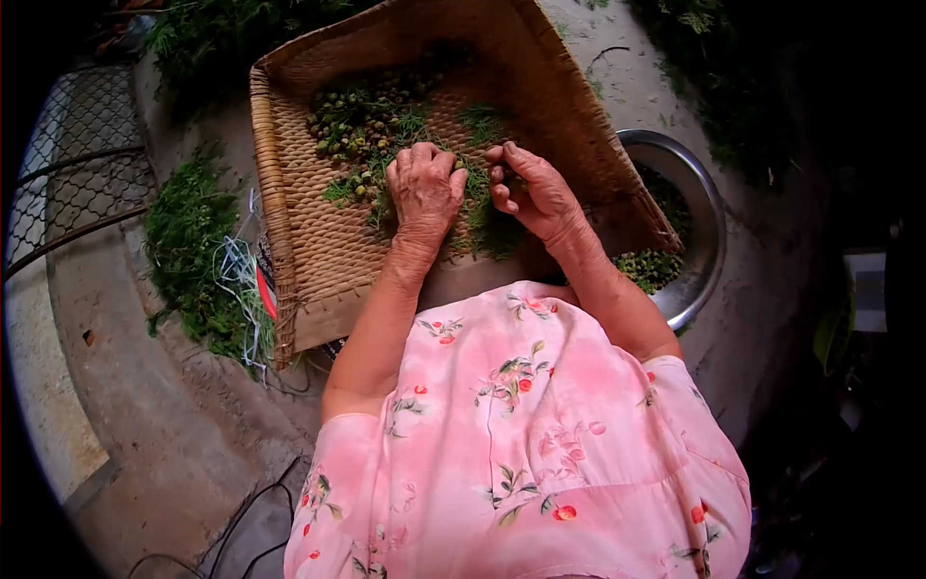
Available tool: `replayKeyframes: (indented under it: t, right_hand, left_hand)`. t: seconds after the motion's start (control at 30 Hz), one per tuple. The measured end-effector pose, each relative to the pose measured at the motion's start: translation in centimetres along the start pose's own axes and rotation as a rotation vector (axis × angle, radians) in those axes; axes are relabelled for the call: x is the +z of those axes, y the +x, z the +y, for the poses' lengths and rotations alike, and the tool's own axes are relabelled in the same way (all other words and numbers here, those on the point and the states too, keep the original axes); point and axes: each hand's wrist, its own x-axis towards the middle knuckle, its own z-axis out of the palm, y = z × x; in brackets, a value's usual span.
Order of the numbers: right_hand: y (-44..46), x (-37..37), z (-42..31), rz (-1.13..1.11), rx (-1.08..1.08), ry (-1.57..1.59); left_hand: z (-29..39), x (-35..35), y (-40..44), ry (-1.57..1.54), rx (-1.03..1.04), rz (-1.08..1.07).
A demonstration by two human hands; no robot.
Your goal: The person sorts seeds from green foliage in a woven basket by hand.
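A woven wicker basket tray [333,270] lies before me, with a heap of small round green-brown seed cones [362,121] toward its far left part. My left hand [424,188] is over the basket beside the heap, its fingers curled down and closed among green sprigs [473,193]. To its right, my right hand [532,191] is raised with the fingers bent in toward the thumb. Whatever either hand pinches is hidden or too small to name. Loose feathery green leaf bits [482,124] lie on the weave near both hands.
A shiny metal basin [709,207] with more cones stands under the basket's right edge. Cut green branches [193,251] and pale plastic strings [241,280] lie at the left on concrete ground [154,338]. More foliage [231,39] is at the back.
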Motion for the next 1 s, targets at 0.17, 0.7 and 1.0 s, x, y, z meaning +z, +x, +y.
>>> replayKeyframes:
  t: [0.17, 0.7, 1.0]
  right_hand:
    - [0.2, 0.2, 0.5, 0.018, -0.060, -0.005]
    - [-0.2, 0.0, 0.0, -0.046, 0.002, 0.027]
    - [-0.2, 0.1, 0.1, -0.034, 0.012, 0.030]
  left_hand:
    - [0.1, 0.3, 0.5, 0.025, -0.007, -0.007]
    - [-4.5, -3.8, -1.2, -0.085, -0.134, 0.051]
    - [-3.9, -3.9, -0.3, 0.022, -0.080, -0.041]
